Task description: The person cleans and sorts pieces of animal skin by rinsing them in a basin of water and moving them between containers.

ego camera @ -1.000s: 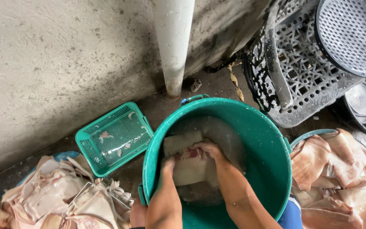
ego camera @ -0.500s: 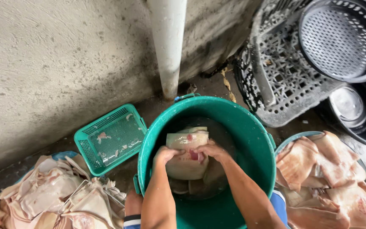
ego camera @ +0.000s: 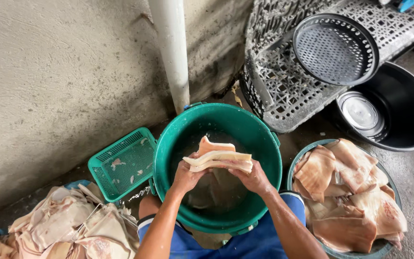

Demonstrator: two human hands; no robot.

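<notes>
A green bucket [ego camera: 264,144] stands between my knees with murky water in it. Above the water, both hands hold one pale slab of raw meat with skin [ego camera: 219,159], folded and lifted to about rim height. My left hand [ego camera: 185,176] grips its left end. My right hand [ego camera: 252,177] grips its right end from below. Another piece shows dimly under the water.
A green mesh basket [ego camera: 120,165] with small scraps sits left of the bucket. A pile of meat slabs [ego camera: 68,228] lies at bottom left. A round tub of slabs [ego camera: 350,192] is right. Black crates [ego camera: 283,81], a round sieve [ego camera: 334,48], a black basin [ego camera: 398,110] and a white pipe [ego camera: 171,52] stand behind.
My hands have lifted the slab out of the water up to the bucket's rim. The camera view has shifted, showing more of the right side.
</notes>
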